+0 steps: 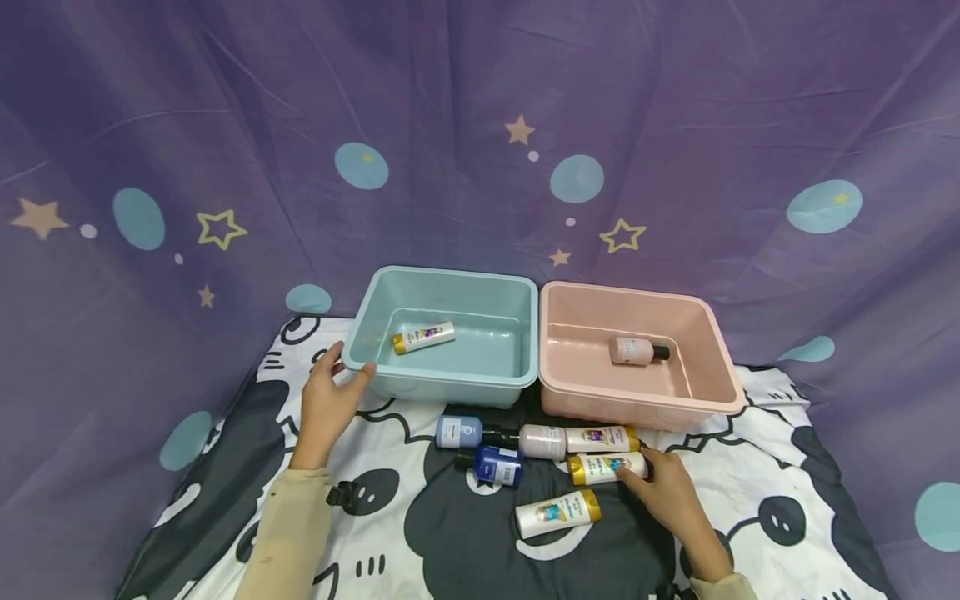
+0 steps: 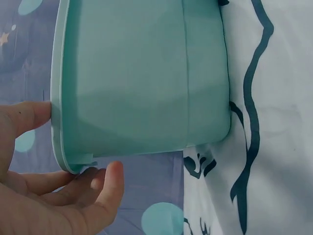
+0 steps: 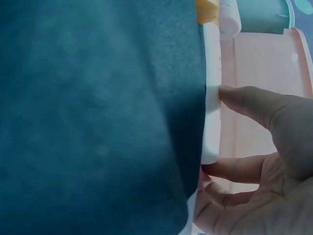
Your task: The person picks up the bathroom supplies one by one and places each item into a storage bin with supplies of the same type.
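In the head view my left hand (image 1: 327, 410) holds the near-left corner of the teal bin (image 1: 442, 383). The left wrist view shows its thumb at the rim (image 2: 57, 127) and the fingers bent beneath the corner. On the patterned cloth, my right hand (image 1: 670, 490) pinches a white bottle with a gold cap (image 1: 606, 468) at its right end. Its thumb presses the bottle's side (image 3: 212, 112) in the right wrist view, with fingers at the bottom end. Just behind lies a pale bottle with a gold cap (image 1: 597, 439); nearer me is another white gold-capped bottle (image 1: 555, 513).
A light blue bottle (image 1: 459, 432), a dark blue bottle (image 1: 498, 466) and a pale pink bottle (image 1: 543, 442) lie left of the right hand. One white bottle (image 1: 427, 337) lies inside the teal bin. The pink bin (image 1: 637, 404), alongside, contains a pink black-capped bottle (image 1: 632, 351).
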A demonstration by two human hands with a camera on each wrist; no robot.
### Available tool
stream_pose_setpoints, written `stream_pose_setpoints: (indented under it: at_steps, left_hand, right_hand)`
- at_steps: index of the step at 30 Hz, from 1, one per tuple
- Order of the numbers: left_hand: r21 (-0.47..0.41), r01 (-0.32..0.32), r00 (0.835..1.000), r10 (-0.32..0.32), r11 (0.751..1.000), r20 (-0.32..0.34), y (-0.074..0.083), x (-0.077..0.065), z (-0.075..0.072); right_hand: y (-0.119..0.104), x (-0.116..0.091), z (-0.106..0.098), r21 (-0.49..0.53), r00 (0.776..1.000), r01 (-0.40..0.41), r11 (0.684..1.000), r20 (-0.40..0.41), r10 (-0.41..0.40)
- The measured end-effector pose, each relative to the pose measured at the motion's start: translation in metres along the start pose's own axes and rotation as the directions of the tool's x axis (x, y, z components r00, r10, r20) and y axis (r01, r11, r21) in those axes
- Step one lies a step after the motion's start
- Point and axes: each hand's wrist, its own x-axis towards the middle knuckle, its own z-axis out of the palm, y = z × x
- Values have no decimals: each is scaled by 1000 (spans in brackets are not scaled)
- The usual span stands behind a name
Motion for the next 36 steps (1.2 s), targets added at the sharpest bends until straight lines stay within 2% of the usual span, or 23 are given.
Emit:
stream_pose_setpoints:
  at_steps: [3, 8, 13, 19, 21, 23, 28, 30, 32, 36]
  left_hand:
    - [-38, 34, 999, -33, 999, 24, -2, 0, -1]
    - [-74, 42, 999, -40, 996, 28, -4, 1, -1]
    - [-83, 45, 999, -43, 996, 25, -6, 1, 0]
    - [-107, 36, 999, -34, 994, 24, -7, 0, 1]
    - [-108, 36, 999, -34, 993, 24, -7, 0, 2]
    - [-109, 38, 999, -35, 993, 22, -6, 0, 2]
    - [-113, 36, 999, -34, 993, 18, -7, 0, 3]
    - [-119, 34, 999, -32, 992, 17, -7, 0, 3]
    - [-127, 35, 999, -33, 991, 17, -8, 0, 2]
    - [-139, 40, 999, -38, 989, 19, -9, 0, 2]
  right_hand:
    - [4, 1, 1, 28, 1000, -9, 1000, 14, 9]
    - [10, 0, 1, 136, 997, -66, 989, 40, 61]
    - [10, -3, -1, 249, 989, -147, 957, 63, 136]
    - [8, -4, -3, 318, 986, -165, 934, 78, 148]
    - [8, -4, -3, 366, 985, -169, 915, 81, 150]
    - [8, -5, -3, 464, 983, -182, 867, 95, 155]
    - [8, -7, -4, 699, 976, -217, 681, 139, 168]
    - [9, -9, -4, 744, 974, -224, 630, 144, 177]
    - [9, -10, -5, 772, 973, -224, 594, 146, 178]
    - [3, -13, -11, 808, 974, -217, 547, 140, 178]
